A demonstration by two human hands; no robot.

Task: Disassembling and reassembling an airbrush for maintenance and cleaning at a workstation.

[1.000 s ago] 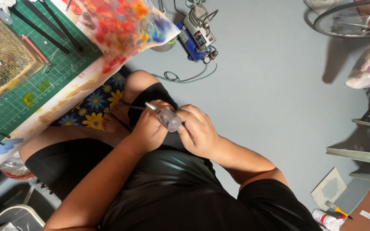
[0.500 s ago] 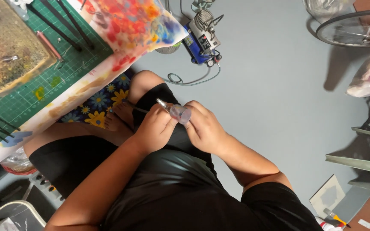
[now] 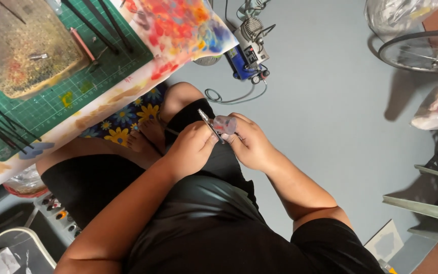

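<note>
Two hands, both mine, meet over my lap. My left hand (image 3: 191, 149) is curled tight around one thin metal airbrush (image 3: 210, 126). My right hand (image 3: 252, 144) is wrapped around its one small see-through cup (image 3: 224, 124), which has pink paint stains. The airbrush is long and thin. It slants from my hands up and to the left, toward the table. One green cutting mat (image 3: 64, 94) lies there, with one painted paper (image 3: 176, 23) next to it. One blue compressor (image 3: 247, 53) sits on the floor. Since a moment ago, my hands have stayed together the same way.
</note>
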